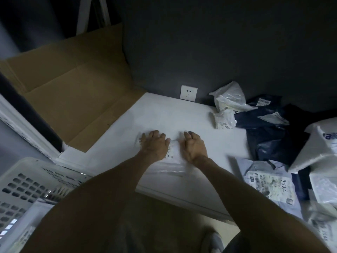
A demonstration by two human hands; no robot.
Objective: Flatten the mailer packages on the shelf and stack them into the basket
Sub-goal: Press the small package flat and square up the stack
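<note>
Left hand [154, 145], right hand [194, 146], both pressing white mailer [173, 157], shelf [164, 114]

head-worn view, looking steeply down; close over shelf [173, 114]

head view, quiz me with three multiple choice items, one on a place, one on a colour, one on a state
1. Where is the basket?
A) lower left, off the shelf
B) on the shelf at right
C) under the wall socket

2. What colour are the crumpled mailers in the middle of the right-hand pile?
A) red
B) dark blue
C) yellow

3. How is the white mailer near the front edge?
A) held in the air
B) lying in the basket
C) lying on the shelf under the left hand and right hand

Answers: 1 A, its perforated wall shows at lower left, off the shelf. 2 B, their plastic is dark blue. 3 C, both hands rest on it.
</note>
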